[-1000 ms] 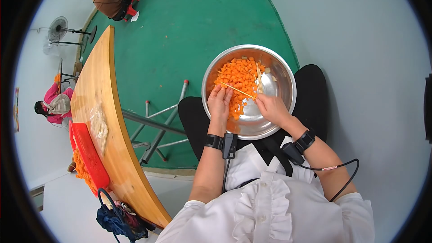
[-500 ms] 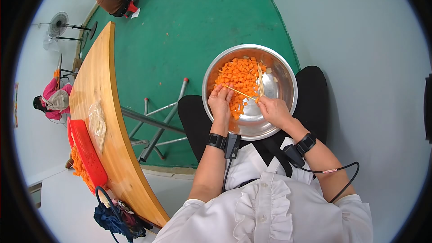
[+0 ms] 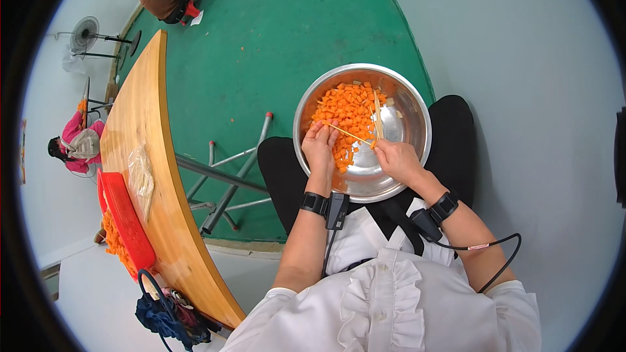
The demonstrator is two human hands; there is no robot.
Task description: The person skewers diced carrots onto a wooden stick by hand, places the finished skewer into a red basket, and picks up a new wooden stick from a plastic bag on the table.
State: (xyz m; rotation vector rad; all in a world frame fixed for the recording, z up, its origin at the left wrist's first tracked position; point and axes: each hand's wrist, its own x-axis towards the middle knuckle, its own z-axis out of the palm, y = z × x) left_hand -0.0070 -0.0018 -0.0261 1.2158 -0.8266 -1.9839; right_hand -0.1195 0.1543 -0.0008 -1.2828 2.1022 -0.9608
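Note:
A thin bamboo skewer (image 3: 352,135) stretches between my two hands over a steel bowl (image 3: 419,117) on my lap. My left hand (image 3: 319,148) is closed, pinching the skewer's left end. At the other end, my right hand (image 3: 399,160) pinches a small orange carrot piece (image 3: 373,145) against the tip; whether the tip has pierced it is hidden by the fingers. Many diced carrot pieces (image 3: 349,101) fill the bowl's left and far side. Several loose skewers (image 3: 377,114) lie together in the bowl, just beyond my right fingertips.
On my left stands a wooden table (image 3: 189,254) with metal legs (image 3: 244,173). It carries a plastic bag of skewers (image 3: 140,179) and a red basket (image 3: 127,221) beside orange pieces. A dark blue bag (image 3: 163,316) is at its near end. Two people sit farther off.

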